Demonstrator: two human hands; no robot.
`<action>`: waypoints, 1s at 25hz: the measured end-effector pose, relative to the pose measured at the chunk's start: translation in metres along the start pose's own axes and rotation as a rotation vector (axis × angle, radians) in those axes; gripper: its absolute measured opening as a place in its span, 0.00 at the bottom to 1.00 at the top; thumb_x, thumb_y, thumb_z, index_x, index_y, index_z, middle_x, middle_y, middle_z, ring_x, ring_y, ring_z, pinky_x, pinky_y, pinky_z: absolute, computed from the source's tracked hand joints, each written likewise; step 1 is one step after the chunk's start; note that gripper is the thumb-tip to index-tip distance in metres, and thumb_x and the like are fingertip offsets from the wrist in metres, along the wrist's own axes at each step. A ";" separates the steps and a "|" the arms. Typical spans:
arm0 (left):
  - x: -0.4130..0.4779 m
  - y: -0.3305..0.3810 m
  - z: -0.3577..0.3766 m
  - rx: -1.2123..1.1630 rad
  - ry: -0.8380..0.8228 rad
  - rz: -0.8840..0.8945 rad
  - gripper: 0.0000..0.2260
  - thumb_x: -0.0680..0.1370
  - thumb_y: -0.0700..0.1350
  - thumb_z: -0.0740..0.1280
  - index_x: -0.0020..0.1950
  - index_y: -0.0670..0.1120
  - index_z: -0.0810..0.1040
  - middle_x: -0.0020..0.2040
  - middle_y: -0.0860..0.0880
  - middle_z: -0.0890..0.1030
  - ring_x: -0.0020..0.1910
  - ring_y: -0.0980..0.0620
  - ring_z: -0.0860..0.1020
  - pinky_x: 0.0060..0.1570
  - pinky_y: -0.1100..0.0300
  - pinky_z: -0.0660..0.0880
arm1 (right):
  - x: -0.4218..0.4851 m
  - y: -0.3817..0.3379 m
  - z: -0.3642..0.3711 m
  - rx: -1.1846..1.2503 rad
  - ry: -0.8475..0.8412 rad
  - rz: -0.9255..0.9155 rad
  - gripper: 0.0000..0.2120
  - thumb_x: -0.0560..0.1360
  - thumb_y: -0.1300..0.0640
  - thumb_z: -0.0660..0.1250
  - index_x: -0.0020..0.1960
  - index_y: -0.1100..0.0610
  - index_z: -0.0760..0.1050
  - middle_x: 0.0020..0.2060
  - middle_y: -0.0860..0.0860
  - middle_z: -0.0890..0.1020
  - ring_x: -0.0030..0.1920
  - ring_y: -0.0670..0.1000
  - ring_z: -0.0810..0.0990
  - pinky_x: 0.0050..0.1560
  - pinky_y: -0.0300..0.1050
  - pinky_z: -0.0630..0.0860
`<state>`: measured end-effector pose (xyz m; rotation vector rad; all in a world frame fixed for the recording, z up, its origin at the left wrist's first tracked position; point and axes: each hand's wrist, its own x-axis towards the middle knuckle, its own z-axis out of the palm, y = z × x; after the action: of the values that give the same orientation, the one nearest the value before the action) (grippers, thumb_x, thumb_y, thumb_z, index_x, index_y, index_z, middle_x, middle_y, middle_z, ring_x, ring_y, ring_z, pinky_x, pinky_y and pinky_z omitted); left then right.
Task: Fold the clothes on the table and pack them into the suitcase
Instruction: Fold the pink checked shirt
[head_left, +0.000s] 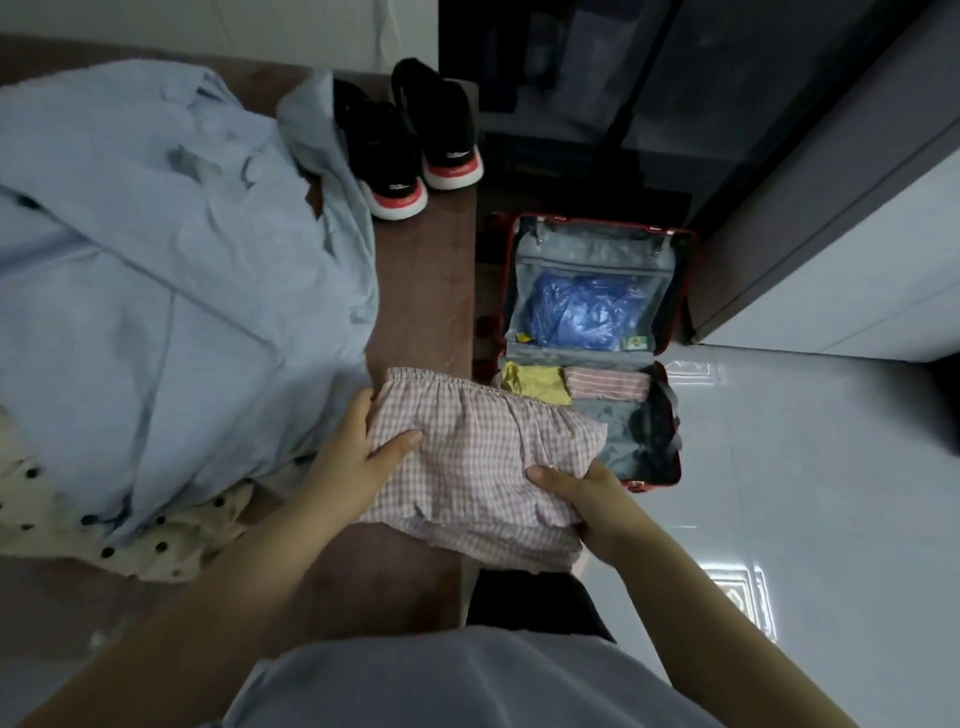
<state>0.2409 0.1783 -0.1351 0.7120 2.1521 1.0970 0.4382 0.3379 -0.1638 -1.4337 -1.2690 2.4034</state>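
Folded pink checked shorts hang partly over the right edge of the brown table. My left hand grips their left side, thumb on top. My right hand grips the lower right corner, thumb on top and fingers underneath. On the floor to the right lies an open red suitcase. Its near half holds a folded yellow garment and a folded pink striped garment. A blue bundle sits behind the mesh pocket of the lid.
A large light blue garment covers the left of the table, over a cream polka-dot garment. Black shoes with red soles stand at the table's far end. A dark cabinet rises behind the suitcase. White tiled floor spreads to the right.
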 end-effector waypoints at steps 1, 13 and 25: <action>0.010 0.008 0.019 0.002 -0.014 -0.003 0.22 0.75 0.47 0.68 0.66 0.45 0.66 0.58 0.55 0.72 0.58 0.55 0.72 0.50 0.65 0.67 | 0.006 -0.004 -0.020 0.014 0.001 0.013 0.21 0.67 0.64 0.72 0.59 0.57 0.75 0.53 0.53 0.83 0.52 0.54 0.83 0.45 0.46 0.81; 0.134 0.068 0.283 -0.154 -0.093 -0.442 0.30 0.73 0.57 0.67 0.71 0.47 0.63 0.67 0.47 0.72 0.64 0.46 0.72 0.64 0.47 0.69 | 0.115 -0.104 -0.290 -0.058 -0.024 0.229 0.25 0.65 0.61 0.73 0.61 0.59 0.73 0.55 0.58 0.82 0.53 0.60 0.82 0.44 0.50 0.81; 0.378 -0.162 0.428 -0.170 -0.084 -0.508 0.31 0.75 0.32 0.65 0.75 0.42 0.55 0.70 0.43 0.66 0.67 0.45 0.68 0.54 0.60 0.67 | 0.465 0.028 -0.341 -0.235 0.235 0.122 0.12 0.74 0.56 0.68 0.56 0.60 0.74 0.49 0.56 0.82 0.47 0.58 0.81 0.50 0.54 0.79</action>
<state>0.2678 0.5750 -0.5754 0.1153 1.9822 0.9367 0.4445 0.7322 -0.5852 -1.8445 -1.4802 2.1282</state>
